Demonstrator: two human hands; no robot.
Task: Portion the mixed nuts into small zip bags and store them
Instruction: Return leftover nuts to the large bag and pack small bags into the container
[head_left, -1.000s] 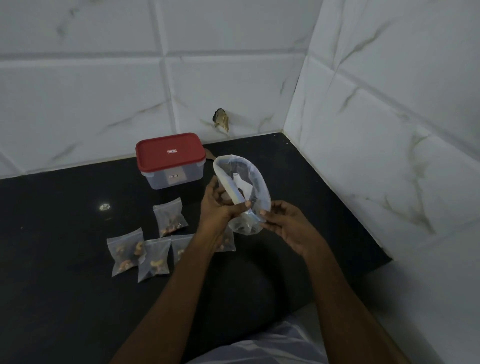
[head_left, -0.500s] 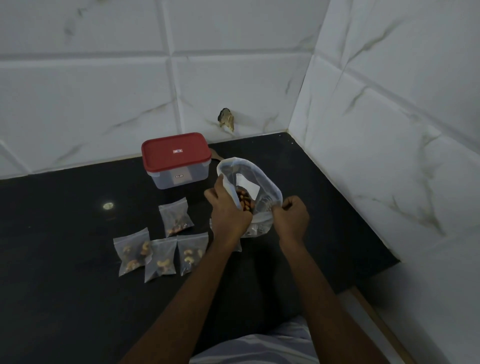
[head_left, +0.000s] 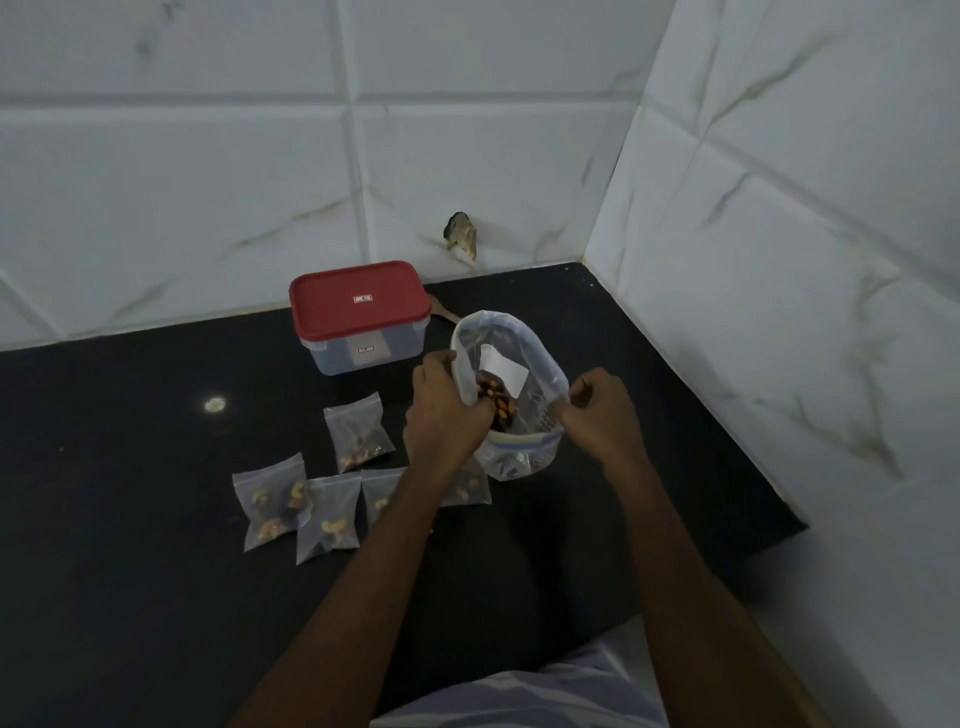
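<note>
Head view looks down on my two hands at the far right of the black countertop (head_left: 156, 571), close to the corner where the white marbled tile walls meet. My left hand (head_left: 447, 410) grasps the left rim of the large zip bag (head_left: 530, 395), with its fingers curled over the edge into the mouth. My right hand (head_left: 602, 410) is clenched on the right rim, pinching the plastic. Between them the mouth gapes wide and the bag stands upright. I cannot tell whether its bottom rests on the counter.

Mixed nuts (head_left: 493, 402) show inside against the left wall, just beside my left fingers. A white label (head_left: 501, 366) sits on the far inner wall.

Small zip bags (head_left: 358, 431), each holding a few nuts, lie flat to the left and near side of the large one. One lies alone, farther away. Three lie in a row nearer me, and my left forearm crosses the rightmost. Another is half hidden under my left wrist.

A clear container with a closed red lid (head_left: 361, 306) stands far left of the large bag, near the back wall. A wooden handle (head_left: 444, 312) pokes out behind its right side. Above that, the back tile has a chipped hole (head_left: 460, 241).
</note>
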